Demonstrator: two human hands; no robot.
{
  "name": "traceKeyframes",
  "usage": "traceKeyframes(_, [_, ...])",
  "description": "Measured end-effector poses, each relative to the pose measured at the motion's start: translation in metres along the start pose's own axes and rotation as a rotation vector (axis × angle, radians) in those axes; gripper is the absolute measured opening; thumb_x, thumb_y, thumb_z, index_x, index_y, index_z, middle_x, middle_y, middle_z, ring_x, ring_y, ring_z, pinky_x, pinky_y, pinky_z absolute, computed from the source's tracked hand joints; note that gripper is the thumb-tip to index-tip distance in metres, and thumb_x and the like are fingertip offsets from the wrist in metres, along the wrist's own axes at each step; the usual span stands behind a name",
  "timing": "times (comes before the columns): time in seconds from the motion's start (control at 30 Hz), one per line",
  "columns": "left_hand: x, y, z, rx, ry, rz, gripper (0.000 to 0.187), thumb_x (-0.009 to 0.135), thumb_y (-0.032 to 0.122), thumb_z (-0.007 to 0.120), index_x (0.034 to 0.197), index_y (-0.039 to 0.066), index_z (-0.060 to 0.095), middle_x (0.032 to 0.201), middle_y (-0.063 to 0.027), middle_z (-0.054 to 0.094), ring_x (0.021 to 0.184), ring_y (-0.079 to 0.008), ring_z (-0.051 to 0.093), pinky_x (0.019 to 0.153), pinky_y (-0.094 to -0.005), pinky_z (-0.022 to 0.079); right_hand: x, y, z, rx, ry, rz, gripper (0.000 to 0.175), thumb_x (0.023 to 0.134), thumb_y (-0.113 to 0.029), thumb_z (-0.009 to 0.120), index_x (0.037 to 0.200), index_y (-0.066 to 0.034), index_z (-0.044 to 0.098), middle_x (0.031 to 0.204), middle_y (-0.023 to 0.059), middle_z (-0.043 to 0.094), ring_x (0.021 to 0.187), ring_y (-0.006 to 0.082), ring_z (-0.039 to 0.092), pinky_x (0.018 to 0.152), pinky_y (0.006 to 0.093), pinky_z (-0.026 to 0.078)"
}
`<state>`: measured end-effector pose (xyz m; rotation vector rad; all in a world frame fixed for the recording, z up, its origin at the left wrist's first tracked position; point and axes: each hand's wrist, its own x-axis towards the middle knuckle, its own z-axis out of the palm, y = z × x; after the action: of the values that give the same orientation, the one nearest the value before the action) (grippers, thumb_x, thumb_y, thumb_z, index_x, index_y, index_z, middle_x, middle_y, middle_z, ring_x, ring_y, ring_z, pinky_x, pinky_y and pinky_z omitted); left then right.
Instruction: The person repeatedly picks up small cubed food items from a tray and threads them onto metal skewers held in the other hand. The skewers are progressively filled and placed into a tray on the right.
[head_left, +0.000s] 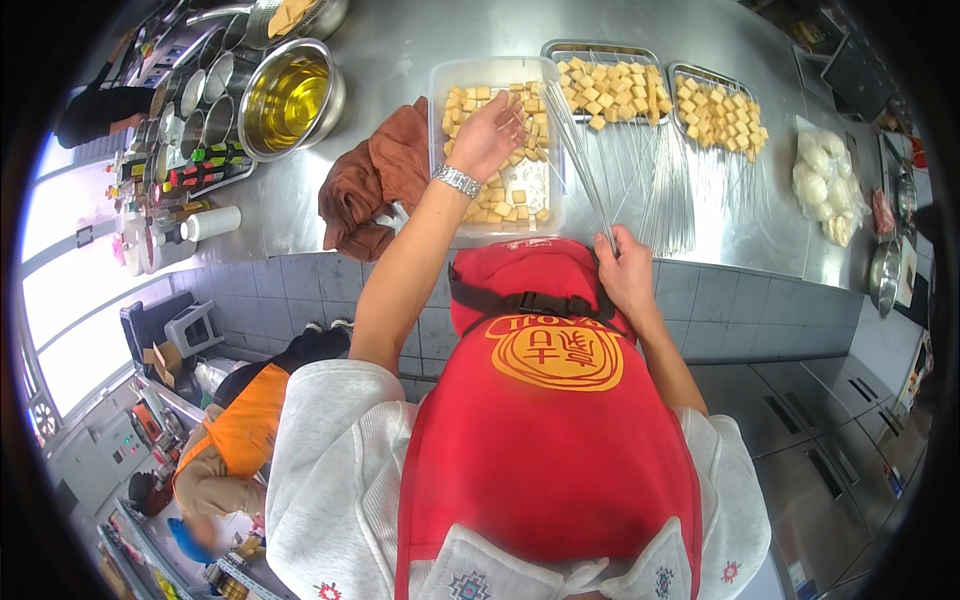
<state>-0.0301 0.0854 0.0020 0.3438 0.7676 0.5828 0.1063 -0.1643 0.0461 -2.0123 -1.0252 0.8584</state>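
Note:
My left hand (491, 135), with a metal-band watch (456, 181) on the wrist, is over a clear plastic tub (439, 82) of fried tofu-like cubes (495, 206). Its fingers are curled among the cubes, and whether they pinch one cannot be made out. At the table's front edge, my right hand (626, 266) grips the lower ends of a bundle of thin metal skewers (581, 157). The bundle's far ends lean over the tub's right rim. Just right of it, two metal trays (600, 46) (701, 69) hold skewered cubes, their bare skewers (667, 202) pointing towards me.
A brown cloth (375, 176) touches the tub's left side. Farther left stand a steel bowl of yellow oil (289, 101), several metal pots (219, 75) and bottles (212, 223). A bag of white round items (829, 180) lies at right. A person in an orange apron (244, 427) is behind me, left.

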Motion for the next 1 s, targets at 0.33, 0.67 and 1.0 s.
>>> traceKeyframes(0.33, [-0.002,-0.01,0.011,-0.054,0.078,0.028,0.023,0.098,0.024,0.053,0.106,0.002,0.051,0.101,-0.0072,0.06,0.093,-0.0165,0.059,0.081,-0.0303,0.051,-0.002,-0.002,0.001,-0.034,0.026,-0.027,0.019,0.091,-0.017,0.06,0.086,0.0011,0.058,0.054,0.0122,0.051,0.047,0.0105,0.046,0.047,0.0325,0.04])
traceKeyframes(0.67, [-0.032,-0.089,0.029,0.149,0.105,0.146,0.022,0.097,0.022,0.048,0.099,0.001,0.055,0.092,-0.0117,0.064,0.084,-0.0206,0.063,0.079,-0.0331,0.052,0.014,-0.027,0.011,-0.026,0.154,-0.067,0.02,0.088,-0.016,0.062,0.083,0.0024,0.058,0.055,0.0185,0.054,0.046,0.0285,0.057,0.047,0.038,0.042])
traceKeyframes(1.0, [-0.019,-0.022,0.034,-0.008,-0.069,0.108,0.039,0.099,0.04,0.046,0.115,0.004,0.045,0.116,-0.0151,0.059,0.104,-0.0242,0.06,0.087,-0.0349,0.051,0.0,-0.023,0.002,0.074,0.08,0.011,0.02,0.088,-0.017,0.061,0.085,0.0025,0.059,0.052,0.0128,0.051,0.042,0.0169,0.049,0.045,0.034,0.039])
